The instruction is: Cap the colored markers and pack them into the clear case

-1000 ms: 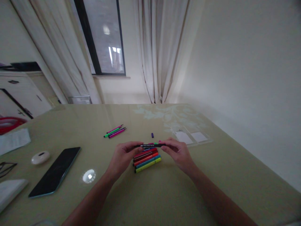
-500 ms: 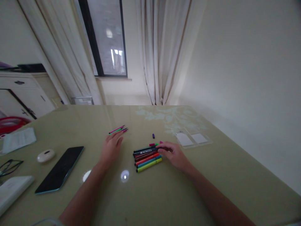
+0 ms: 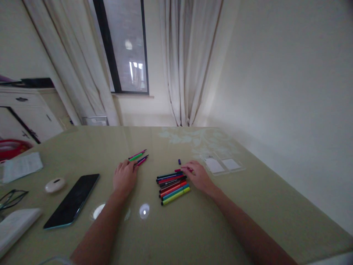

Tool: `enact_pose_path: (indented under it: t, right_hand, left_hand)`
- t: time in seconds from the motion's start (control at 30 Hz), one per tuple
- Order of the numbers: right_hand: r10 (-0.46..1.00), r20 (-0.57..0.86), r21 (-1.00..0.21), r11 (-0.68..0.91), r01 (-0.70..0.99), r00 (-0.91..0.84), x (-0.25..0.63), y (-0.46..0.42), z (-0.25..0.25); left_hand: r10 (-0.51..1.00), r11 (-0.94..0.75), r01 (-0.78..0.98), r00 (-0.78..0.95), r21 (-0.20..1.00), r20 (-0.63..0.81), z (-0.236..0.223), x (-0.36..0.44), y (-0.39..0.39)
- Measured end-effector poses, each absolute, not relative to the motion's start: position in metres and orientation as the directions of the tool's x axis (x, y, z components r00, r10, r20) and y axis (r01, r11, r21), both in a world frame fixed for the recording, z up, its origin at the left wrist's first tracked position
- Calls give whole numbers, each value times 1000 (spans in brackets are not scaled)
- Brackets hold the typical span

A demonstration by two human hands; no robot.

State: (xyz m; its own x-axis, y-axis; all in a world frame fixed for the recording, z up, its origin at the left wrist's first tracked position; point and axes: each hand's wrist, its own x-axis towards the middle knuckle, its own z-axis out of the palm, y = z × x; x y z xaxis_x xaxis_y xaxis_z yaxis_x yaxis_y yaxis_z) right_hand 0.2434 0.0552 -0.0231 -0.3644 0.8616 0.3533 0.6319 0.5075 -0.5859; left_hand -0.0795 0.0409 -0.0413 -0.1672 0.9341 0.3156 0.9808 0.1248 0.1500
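Observation:
My right hand (image 3: pixel 198 177) has thumb and fingers pinched on a small pink marker cap (image 3: pixel 189 169), partly hidden by the fingertips. Just left of it lies a magenta cap (image 3: pixel 178 170), and a dark purple cap (image 3: pixel 179 161) lies farther back. A row of felt-tip markers (image 3: pixel 173 187) in black, red, orange, blue and yellow-green lies side by side below. My left hand (image 3: pixel 124 177) rests on the table, fingers loosely stretched, touching the near ends of dark and magenta uncapped markers (image 3: pixel 142 160). Beyond them are a green uncapped marker (image 3: pixel 135 156) and a pink one (image 3: pixel 138 153).
A dark phone (image 3: pixel 72 201), a white oval case (image 3: pixel 55 185), eyeglasses (image 3: pixel 12 198) and a white box-like object (image 3: pixel 18 228) lie at left. Behind them is a pale folded cloth or mask (image 3: pixel 22 166). A clear plastic sleeve (image 3: pixel 227 170) lies right of the caps.
My right hand has left the black marker, which now lies in the row, and has closed on the pink cap. My left hand has drawn back and left, uncovering the uncapped markers.

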Motion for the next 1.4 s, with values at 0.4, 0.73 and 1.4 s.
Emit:
enact_pose_path:
  t: [0.4, 0.73, 1.4]
  right_hand:
    - [858, 211, -231, 510, 828, -469, 217, 84, -14]
    - [931, 321, -897, 358, 258, -176, 251, 39, -21]
    - [956, 268, -963, 263, -59, -121, 251, 21, -2]
  left_hand:
    - [909, -87, 878, -124, 471, 398, -48, -76, 47]
    - [944, -292, 278, -73, 915, 323, -20, -22, 29]
    - [988, -157, 106, 3, 982, 157, -9, -7, 6]
